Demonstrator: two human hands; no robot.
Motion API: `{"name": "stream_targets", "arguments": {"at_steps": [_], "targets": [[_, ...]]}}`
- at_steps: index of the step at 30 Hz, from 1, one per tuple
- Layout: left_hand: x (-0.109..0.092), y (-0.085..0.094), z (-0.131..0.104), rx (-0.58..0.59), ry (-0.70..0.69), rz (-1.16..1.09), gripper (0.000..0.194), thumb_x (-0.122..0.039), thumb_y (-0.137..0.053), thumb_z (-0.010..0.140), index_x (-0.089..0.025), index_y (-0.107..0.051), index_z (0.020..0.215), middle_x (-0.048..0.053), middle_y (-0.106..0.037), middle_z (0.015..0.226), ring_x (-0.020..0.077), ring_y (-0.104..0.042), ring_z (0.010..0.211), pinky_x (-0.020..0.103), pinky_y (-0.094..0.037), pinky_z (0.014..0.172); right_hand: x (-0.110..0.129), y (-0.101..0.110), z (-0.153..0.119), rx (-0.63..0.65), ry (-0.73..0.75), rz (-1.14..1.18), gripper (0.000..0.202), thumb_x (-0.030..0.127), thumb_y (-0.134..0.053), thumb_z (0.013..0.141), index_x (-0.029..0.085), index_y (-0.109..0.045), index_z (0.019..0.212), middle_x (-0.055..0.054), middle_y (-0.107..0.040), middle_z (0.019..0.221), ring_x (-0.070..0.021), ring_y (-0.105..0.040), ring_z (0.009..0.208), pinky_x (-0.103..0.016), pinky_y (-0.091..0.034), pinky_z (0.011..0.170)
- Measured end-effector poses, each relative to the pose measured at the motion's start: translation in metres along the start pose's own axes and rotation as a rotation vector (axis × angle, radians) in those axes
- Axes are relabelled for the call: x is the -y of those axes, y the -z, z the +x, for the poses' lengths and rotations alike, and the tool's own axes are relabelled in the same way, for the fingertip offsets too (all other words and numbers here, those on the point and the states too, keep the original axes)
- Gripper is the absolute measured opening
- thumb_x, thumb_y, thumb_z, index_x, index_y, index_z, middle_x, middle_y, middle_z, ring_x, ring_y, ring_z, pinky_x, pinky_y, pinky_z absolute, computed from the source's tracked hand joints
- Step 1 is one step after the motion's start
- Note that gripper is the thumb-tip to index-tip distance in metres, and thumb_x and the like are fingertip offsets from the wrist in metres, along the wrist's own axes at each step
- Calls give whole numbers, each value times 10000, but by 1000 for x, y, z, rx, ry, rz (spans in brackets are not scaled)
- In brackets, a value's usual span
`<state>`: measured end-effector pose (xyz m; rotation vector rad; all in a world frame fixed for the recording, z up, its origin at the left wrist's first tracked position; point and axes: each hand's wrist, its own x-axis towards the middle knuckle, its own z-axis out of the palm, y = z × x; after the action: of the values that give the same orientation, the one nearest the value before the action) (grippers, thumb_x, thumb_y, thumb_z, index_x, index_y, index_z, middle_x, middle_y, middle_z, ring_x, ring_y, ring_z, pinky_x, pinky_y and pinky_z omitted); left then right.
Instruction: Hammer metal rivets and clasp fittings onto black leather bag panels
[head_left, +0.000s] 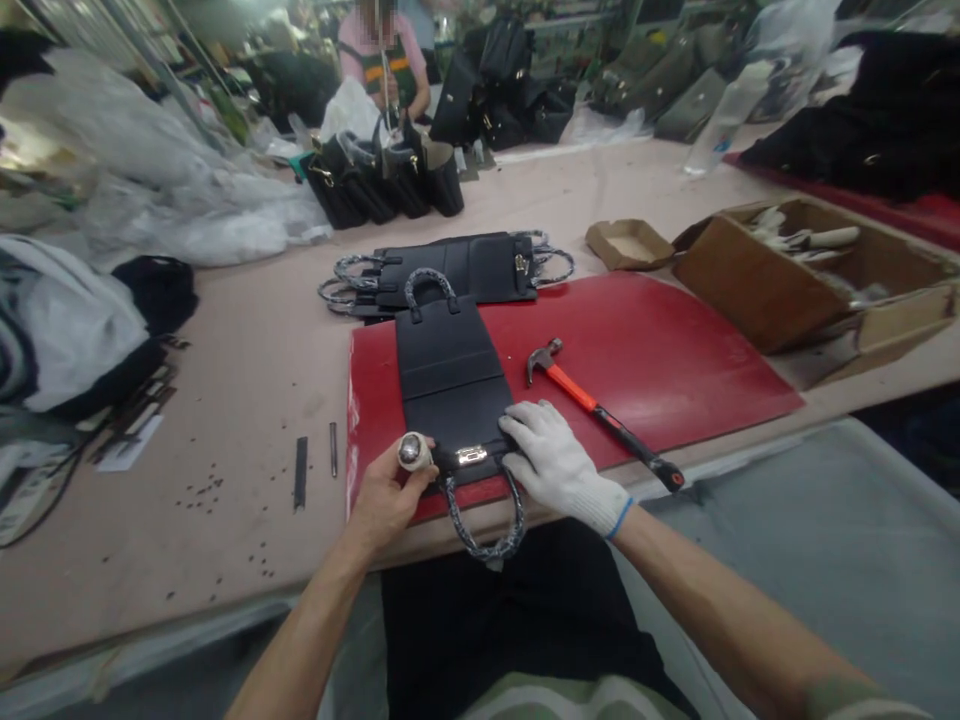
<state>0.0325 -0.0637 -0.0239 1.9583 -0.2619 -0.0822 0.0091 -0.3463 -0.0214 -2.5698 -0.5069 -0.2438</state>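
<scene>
Wide pale-pink desk under everything. On it, a large glossy red sheet, with an open brown cardboard box of whitish items just right. Behind the sheet's left part, flat black bags with wrapped loop handles; farther back, a row of upright black bags, near a person in pink.

On the red sheet's left part: flat black leather-like bag piece, wrapped loops at both ends, near one overhanging the desk edge. White-gloved right hand, fingers fairly wide, laid on its right edge. Bare left hand closed around an upright pale tool with a shiny round metal top, at the piece's near left corner.

Right of the piece, an orange-and-black claw hammer. Between the hands, a shiny gold-toned metal plate. To the left, a thin dark strip, a slim metal rod, scattered black specks.
</scene>
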Motion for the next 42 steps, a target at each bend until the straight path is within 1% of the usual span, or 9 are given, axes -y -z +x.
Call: {"name": "stream_targets", "arguments": {"at_steps": [3,8,10,13,15,21,25,33,42], "targets": [[2,3,-2,-14,-94,28,215,-278,-713,857,-183,-721,1050,90,-747,1136,247,-709,1055,379,-587,928,-2,-6,-2,25,0,49,438,183,-609,908,163,-599,1346,-140,-553,1428,-319,-486,1340,-567,-283,1239],[10,4,-15,37,-302,107,224,-210,-749,856,-197,-736,1079,122,-720,1248,263,-709,1133,408,-580,1017,-6,-3,-2,35,-22,72,464,148,-614,885,169,-600,1348,-139,-548,1437,-320,-480,1350,-584,-274,1247],[14,2,-21,-32,-212,33,200,-223,-753,872,-194,-729,1068,122,-717,1261,268,-715,1134,423,-590,1021,-5,-3,-1,38,-33,73,468,146,-628,878,163,-606,1345,-138,-548,1436,-325,-476,1349,-578,-271,1252],[18,0,-25,-235,-23,-168,155,-256,-737,912,-191,-700,1047,96,-742,1186,252,-747,1046,430,-629,959,-4,-2,2,51,-43,71,469,153,-647,874,157,-614,1341,-140,-549,1437,-336,-474,1347,-582,-270,1252],[14,-3,-23,-278,-6,-234,179,-256,-765,895,-187,-703,1048,89,-749,1167,256,-753,1030,437,-640,946,-4,-2,2,59,-44,74,469,152,-648,871,160,-616,1339,-139,-552,1437,-337,-478,1345,-588,-276,1248],[-12,-32,-2,-165,-31,-295,227,-195,-828,815,-179,-733,1021,96,-762,1175,269,-748,1073,414,-641,966,-5,-3,2,56,-43,73,485,127,-658,846,154,-616,1329,-134,-558,1433,-335,-478,1351,-593,-275,1249],[-16,-49,11,-133,1,-277,197,-174,-793,828,-176,-733,1015,95,-775,1146,255,-753,1064,383,-645,950,-6,-4,2,48,-44,92,485,121,-674,830,168,-617,1308,-126,-567,1421,-335,-491,1339,-591,-286,1243],[-14,-51,13,-122,33,-355,197,-149,-793,825,-164,-706,1001,104,-772,1169,252,-747,1097,352,-641,948,-9,-4,3,26,-41,177,361,125,-687,821,205,-631,1168,-101,-593,1390,-331,-501,1339,-600,-269,1244],[-14,-56,15,-60,14,-372,218,-175,-805,843,-174,-689,1027,119,-757,1205,270,-750,1090,408,-627,990,-11,-5,1,28,-44,192,383,126,-695,818,211,-611,1181,-94,-597,1384,-328,-502,1349,-597,-252,1251]]}}
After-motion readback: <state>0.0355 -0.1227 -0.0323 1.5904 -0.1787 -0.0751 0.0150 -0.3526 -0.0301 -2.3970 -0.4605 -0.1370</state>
